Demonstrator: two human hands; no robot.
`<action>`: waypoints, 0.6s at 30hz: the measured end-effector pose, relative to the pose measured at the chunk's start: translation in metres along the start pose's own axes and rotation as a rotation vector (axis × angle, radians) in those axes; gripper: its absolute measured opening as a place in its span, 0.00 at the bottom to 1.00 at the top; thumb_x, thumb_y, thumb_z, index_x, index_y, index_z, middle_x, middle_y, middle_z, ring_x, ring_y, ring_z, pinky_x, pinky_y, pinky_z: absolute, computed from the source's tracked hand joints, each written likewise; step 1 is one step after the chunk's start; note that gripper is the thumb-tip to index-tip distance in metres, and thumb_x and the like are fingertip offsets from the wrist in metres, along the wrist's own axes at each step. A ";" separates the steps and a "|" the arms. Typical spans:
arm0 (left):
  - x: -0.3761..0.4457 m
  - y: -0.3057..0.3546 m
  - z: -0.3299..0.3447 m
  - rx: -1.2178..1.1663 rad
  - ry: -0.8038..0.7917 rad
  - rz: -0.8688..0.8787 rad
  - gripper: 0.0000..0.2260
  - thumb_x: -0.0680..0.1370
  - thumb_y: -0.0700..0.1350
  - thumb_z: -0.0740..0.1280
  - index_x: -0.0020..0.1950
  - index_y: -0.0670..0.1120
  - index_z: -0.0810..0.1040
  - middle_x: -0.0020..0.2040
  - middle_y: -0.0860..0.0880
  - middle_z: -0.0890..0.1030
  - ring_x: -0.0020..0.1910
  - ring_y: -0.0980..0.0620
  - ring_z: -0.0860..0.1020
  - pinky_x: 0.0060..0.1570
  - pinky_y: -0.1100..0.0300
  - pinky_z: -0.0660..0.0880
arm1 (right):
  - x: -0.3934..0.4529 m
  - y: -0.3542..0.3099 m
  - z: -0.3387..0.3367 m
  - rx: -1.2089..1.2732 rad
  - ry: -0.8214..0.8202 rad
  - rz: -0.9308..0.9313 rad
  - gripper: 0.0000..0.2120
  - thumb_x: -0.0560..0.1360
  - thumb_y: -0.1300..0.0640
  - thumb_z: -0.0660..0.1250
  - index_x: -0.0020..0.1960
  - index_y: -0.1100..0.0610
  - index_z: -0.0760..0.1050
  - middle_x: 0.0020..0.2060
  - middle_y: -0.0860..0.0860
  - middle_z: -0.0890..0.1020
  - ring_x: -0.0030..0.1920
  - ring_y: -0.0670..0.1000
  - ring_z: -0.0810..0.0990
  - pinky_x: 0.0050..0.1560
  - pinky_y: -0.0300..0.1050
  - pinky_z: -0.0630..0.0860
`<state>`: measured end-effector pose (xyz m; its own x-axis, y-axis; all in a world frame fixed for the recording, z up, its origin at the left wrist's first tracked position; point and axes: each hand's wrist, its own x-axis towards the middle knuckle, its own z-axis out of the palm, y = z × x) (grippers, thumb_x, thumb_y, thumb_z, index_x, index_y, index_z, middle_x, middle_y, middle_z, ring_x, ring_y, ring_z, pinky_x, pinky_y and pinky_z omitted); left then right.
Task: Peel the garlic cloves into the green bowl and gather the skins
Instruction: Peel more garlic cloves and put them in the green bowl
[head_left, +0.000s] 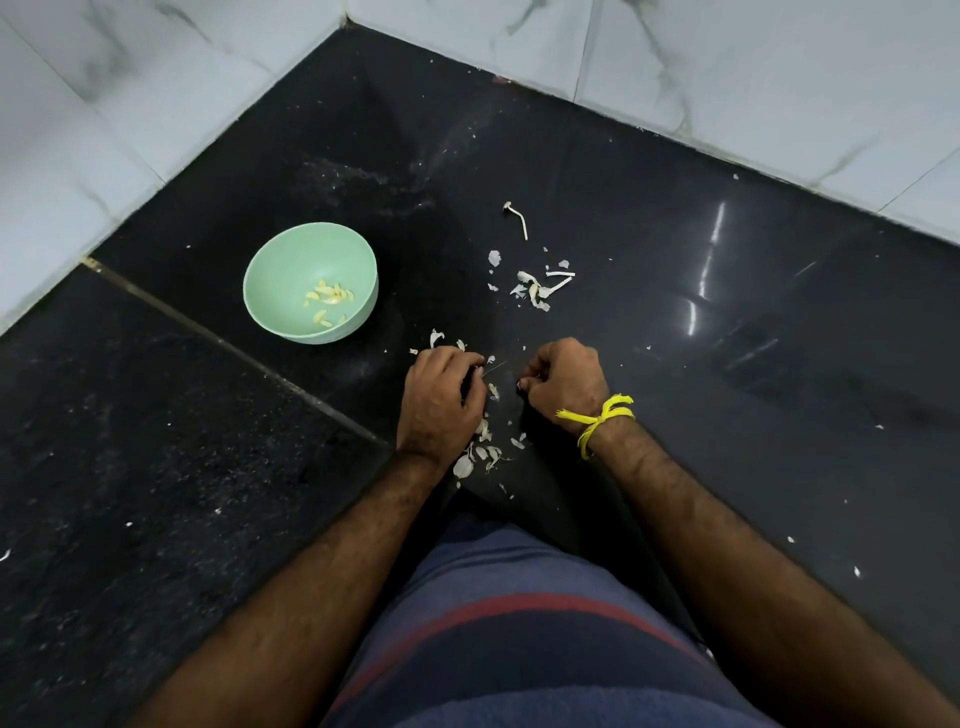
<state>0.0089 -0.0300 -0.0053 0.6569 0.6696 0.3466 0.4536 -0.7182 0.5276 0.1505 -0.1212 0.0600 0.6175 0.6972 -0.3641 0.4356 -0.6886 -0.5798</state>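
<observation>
Head view: two hands work over a dark counter strewn with garlic skins.

Left hand (441, 400) has its fingers curled around something small and dark that I can't make out; right hand (563, 382), yellow thread (597, 418) at the wrist, is curled too, whether it holds anything I cannot tell. Green bowl (310, 282) sits at ten o'clock from the hands, peeled cloves (328, 304) inside. Skins (535, 286) lie at twelve o'clock, more skins (480, 452) between the wrists.
</observation>
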 end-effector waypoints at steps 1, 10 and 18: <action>0.000 0.000 0.000 0.002 -0.002 0.003 0.06 0.78 0.41 0.68 0.53 0.43 0.81 0.48 0.47 0.80 0.49 0.47 0.76 0.51 0.50 0.74 | 0.000 0.000 0.001 -0.002 0.003 0.001 0.12 0.72 0.63 0.73 0.34 0.49 0.78 0.38 0.50 0.82 0.43 0.50 0.81 0.43 0.39 0.76; 0.000 0.001 -0.001 0.003 -0.024 -0.010 0.07 0.78 0.42 0.67 0.54 0.43 0.81 0.49 0.47 0.80 0.49 0.47 0.76 0.50 0.51 0.74 | -0.004 -0.002 0.004 -0.036 0.008 0.003 0.12 0.72 0.64 0.71 0.35 0.50 0.75 0.42 0.53 0.84 0.44 0.53 0.81 0.47 0.45 0.79; -0.001 0.001 -0.001 -0.002 -0.027 -0.009 0.08 0.79 0.43 0.65 0.54 0.43 0.81 0.49 0.47 0.80 0.50 0.47 0.76 0.51 0.51 0.74 | -0.007 -0.008 0.008 -0.136 0.022 -0.021 0.03 0.73 0.63 0.69 0.45 0.58 0.80 0.45 0.56 0.84 0.48 0.57 0.81 0.51 0.51 0.81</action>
<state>0.0079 -0.0309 -0.0041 0.6688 0.6704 0.3213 0.4583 -0.7121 0.5319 0.1372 -0.1191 0.0618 0.6212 0.7079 -0.3361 0.5323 -0.6960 -0.4820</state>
